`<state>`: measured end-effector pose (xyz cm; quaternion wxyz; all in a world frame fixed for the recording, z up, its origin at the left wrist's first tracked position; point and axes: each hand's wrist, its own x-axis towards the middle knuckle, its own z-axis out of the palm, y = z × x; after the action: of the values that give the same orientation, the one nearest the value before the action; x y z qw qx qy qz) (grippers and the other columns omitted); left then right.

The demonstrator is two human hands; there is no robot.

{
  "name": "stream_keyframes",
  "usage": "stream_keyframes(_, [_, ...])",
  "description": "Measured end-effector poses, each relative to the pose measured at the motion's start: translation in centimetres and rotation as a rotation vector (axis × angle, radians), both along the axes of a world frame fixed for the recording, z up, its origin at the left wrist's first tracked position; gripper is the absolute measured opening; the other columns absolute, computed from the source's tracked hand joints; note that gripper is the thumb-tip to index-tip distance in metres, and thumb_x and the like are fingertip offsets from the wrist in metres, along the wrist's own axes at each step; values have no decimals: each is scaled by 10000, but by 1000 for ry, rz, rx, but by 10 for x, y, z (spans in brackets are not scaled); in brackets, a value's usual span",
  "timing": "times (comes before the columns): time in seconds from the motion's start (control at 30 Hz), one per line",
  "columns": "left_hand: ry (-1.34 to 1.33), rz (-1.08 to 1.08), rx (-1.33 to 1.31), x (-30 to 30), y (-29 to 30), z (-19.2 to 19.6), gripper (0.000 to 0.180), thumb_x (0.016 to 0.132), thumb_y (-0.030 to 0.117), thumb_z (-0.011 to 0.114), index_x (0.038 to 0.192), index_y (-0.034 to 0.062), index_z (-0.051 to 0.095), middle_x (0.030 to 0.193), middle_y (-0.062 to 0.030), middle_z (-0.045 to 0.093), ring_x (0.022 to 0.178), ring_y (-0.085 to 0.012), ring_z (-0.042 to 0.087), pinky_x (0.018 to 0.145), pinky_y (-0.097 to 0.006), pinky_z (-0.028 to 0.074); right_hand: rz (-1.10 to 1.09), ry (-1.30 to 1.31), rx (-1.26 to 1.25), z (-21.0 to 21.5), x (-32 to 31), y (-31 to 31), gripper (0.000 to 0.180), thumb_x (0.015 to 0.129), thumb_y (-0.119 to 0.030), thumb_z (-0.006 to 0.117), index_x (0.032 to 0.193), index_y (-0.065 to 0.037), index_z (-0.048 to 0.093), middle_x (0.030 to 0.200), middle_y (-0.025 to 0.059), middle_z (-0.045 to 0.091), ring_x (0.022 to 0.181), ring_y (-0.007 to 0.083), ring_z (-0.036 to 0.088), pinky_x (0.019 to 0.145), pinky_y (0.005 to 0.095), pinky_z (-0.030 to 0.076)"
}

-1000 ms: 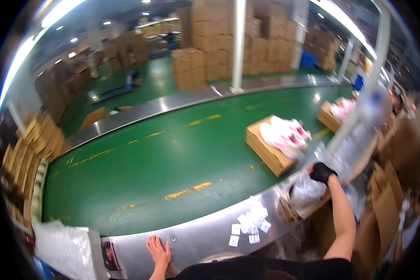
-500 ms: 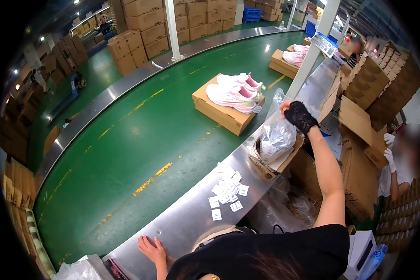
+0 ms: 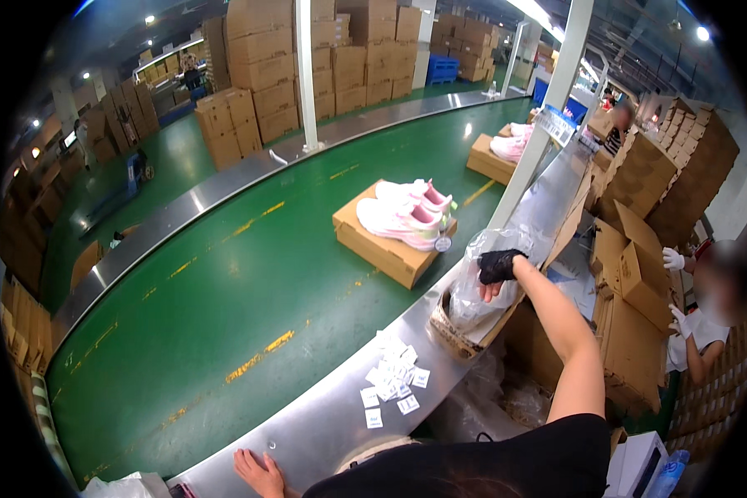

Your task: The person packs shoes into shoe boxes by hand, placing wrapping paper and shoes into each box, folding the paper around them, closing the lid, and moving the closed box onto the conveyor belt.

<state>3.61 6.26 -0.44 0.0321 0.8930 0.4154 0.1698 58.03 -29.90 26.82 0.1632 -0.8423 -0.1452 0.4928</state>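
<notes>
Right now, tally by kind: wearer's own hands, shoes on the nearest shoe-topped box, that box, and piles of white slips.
Hands: 2 (left hand, right hand)
Pink-and-white shoes: 2
Cardboard box: 1
White slip pile: 1
Total: 6

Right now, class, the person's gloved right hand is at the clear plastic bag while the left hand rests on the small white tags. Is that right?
Not quite: the left hand rests on the metal ledge, apart from the small white tags, as the head view shows. The gloved right hand is indeed at the clear plastic bag.
</notes>
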Motion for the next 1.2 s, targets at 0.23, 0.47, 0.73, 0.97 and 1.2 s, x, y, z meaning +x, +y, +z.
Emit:
stream_keyframes(0.23, [39, -31, -43, 10, -19, 45, 493, 782, 323, 519, 1122, -28, 456, 1186, -244, 416, 1107, -384, 369, 938, -470, 280, 148, -970, -301, -135, 78, -35, 234, 693, -79, 573, 906, 12, 607, 883, 164, 624, 799, 258, 618, 677, 347, 499])
stream_keyframes(0.47, [-63, -52, 54, 17, -26, 42, 457, 777, 314, 522, 1080, -23, 472, 1158, -250, 427, 1095, -383, 386, 906, -477, 320, 61, -767, -305, -227, 77, -54, 266, 690, -99, 568, 935, 2, 590, 914, 175, 605, 839, 271, 595, 711, 350, 480])
stream_keyframes(0.73, [-4, -76, 38, 30, -20, 49, 453, 778, 312, 520, 1077, -26, 472, 1147, -252, 432, 1093, -384, 389, 900, -480, 328, 40, -702, -254, -232, 82, -59, 304, 686, -121, 563, 968, -9, 571, 950, 186, 583, 884, 285, 568, 751, 355, 457])
stream_keyframes(0.97, [67, -102, 51, 30, -22, 52, 459, 782, 315, 517, 1083, -28, 470, 1148, -253, 433, 1093, -384, 389, 901, -479, 327, 56, -603, -272, -260, 54, -90, 337, 683, -140, 558, 997, -18, 554, 981, 197, 564, 923, 297, 545, 785, 358, 438])
stream_keyframes(1.2, [134, -188, 79, 23, -13, 47, 465, 786, 319, 514, 1089, -31, 469, 1149, -255, 434, 1093, -383, 389, 901, -478, 327, 26, -643, -287, -260, 62, -112, 371, 680, -159, 554, 1026, -28, 537, 1012, 207, 544, 963, 309, 521, 820, 362, 418])
